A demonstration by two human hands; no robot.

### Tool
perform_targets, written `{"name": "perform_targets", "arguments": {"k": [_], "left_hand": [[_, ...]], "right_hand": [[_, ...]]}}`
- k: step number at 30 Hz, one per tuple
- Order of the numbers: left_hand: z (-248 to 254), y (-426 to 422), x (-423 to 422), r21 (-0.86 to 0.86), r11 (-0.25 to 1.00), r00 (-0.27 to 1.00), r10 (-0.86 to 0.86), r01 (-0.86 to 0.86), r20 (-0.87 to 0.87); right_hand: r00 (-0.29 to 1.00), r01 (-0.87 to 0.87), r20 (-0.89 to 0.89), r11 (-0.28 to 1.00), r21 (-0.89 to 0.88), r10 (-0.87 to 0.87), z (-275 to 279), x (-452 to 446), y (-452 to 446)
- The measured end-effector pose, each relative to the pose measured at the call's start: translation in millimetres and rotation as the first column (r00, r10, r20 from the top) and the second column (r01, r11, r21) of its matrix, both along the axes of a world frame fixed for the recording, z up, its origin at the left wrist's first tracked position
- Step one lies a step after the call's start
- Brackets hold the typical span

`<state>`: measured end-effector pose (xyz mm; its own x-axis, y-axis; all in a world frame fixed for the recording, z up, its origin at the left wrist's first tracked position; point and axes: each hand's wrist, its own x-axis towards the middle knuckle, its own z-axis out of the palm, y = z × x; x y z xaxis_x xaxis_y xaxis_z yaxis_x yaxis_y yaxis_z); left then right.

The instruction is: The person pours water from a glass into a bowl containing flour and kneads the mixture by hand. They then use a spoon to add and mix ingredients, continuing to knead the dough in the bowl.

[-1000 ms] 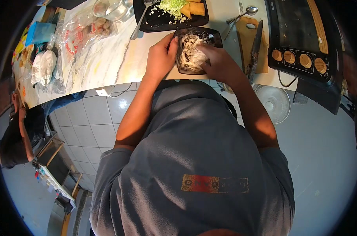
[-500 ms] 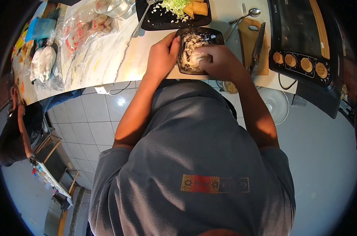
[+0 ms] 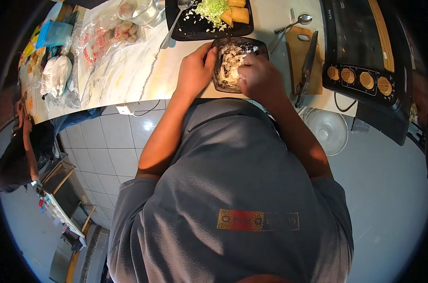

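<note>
Black toaster oven (image 3: 358, 53): beyond your right forearm. Black square plate (image 3: 195, 33): chopped greens (image 3: 211, 10) and golden blocks (image 3: 238, 15) on it. Black square bowl (image 3: 229, 88): before you, near counter edge. Your left hand (image 3: 195, 70): clasped on bowl's left rim. Your right hand (image 3: 261, 78): curled tighter over bowl's right side than half-second ago; whether pinching anything, cannot tell. Pale paste (image 3: 229, 60): smeared inside bowl, now more exposed; hand-mixing apparently still unfinished.

bowl (image 3: 238, 41): glossy | mixture (image 3: 229, 67): rough, pasty | spoons (image 3: 304, 19): shiny metal | board (image 3: 296, 53): smooth wood | shirt (image 3: 223, 174): matt cloth
</note>
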<state>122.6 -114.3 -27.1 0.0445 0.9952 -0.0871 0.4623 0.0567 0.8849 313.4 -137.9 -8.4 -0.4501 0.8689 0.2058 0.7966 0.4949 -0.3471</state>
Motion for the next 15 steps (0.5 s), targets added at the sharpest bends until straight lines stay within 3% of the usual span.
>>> {"name": "perform_targets", "arguments": {"k": [12, 15], "left_hand": [[3.4, 1.4, -1.8, -0.016, 1.000, 0.999, -0.027, 0.027, -0.034], [1.5, 3.0, -2.1, -0.006, 0.999, 0.998, -0.034, 0.034, -0.053]], "right_hand": [[0.995, 0.051, -0.089, 0.995, 0.081, -0.044, 2.6, 1.2, -1.4], [1.000, -0.004, -0.018, 0.999, 0.048, 0.005, -6.8, 8.4, -0.6]]}}
